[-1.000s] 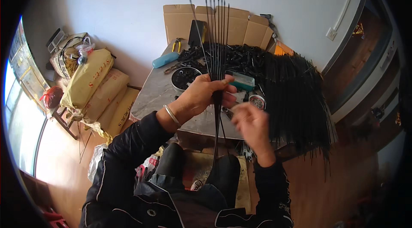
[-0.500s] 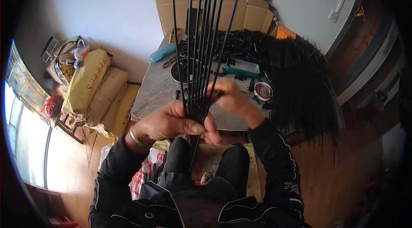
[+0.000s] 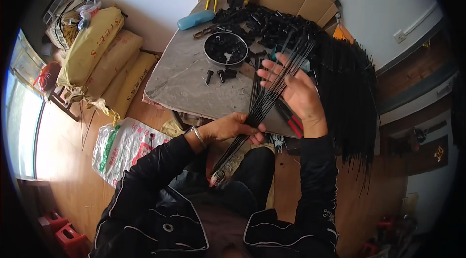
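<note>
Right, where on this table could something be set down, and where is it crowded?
Bare: the table's left front, between blue case, round bowl, black parts and front edge. Crowded: the back, under the black heap; the right, under the rod pile; and right of centre, behind the right hand and held rods.

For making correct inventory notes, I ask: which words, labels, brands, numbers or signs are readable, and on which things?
I locate printing without copying it.
Front yellow sack: large reddish letters.
Lowest yellow sack: dark print, blurred.
White plastic bag: red print, partly unclear.
</note>
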`<state>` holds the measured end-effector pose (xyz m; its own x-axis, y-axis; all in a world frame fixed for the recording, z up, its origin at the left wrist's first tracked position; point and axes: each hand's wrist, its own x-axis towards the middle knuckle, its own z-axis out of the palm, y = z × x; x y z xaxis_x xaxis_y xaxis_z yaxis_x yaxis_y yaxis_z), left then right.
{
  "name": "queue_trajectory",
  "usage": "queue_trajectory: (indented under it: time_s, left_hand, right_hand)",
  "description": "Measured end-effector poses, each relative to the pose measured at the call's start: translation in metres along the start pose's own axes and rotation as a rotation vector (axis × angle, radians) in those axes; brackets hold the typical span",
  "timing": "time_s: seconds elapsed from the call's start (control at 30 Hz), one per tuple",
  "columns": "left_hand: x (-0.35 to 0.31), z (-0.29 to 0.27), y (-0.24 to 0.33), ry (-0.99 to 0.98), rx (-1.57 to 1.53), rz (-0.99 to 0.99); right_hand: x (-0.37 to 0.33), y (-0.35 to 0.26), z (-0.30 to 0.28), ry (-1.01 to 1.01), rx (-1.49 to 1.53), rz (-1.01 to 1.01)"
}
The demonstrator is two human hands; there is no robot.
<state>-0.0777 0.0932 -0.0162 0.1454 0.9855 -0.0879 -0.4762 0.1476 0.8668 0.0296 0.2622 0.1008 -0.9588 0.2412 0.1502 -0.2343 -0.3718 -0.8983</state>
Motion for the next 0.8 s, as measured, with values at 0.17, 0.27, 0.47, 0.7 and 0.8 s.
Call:
queue_trajectory:
  time_s: [0.17,0.27,0.47,0.7,0.8]
  left_hand:
    - [-0.004,0.022,-0.003,0.188,0.041,0.039]
    - [-0.011,0.035,-0.014,0.716,0.417,0.422]
    - [0.001,-0.013,0.021,0.339,1.556,0.68]
    - [-0.011,-0.018,0.062,0.198,1.242,0.582]
    - [-0.022,0.036,0.114,0.13,0.79,0.605]
  right_hand:
    - [0.001,0.008,0.015,0.096,-0.108,-0.039]
    - [-0.013,0.007,0.014,0.028,-0.143,-0.118]
    - [-0.03,0.031,0.041,-0.103,-0.522,-0.17]
    - [-0.041,0.035,0.031,-0.014,-0.498,-0.144]
    - [-0.041,0.03,0.035,-0.017,-0.705,-0.221]
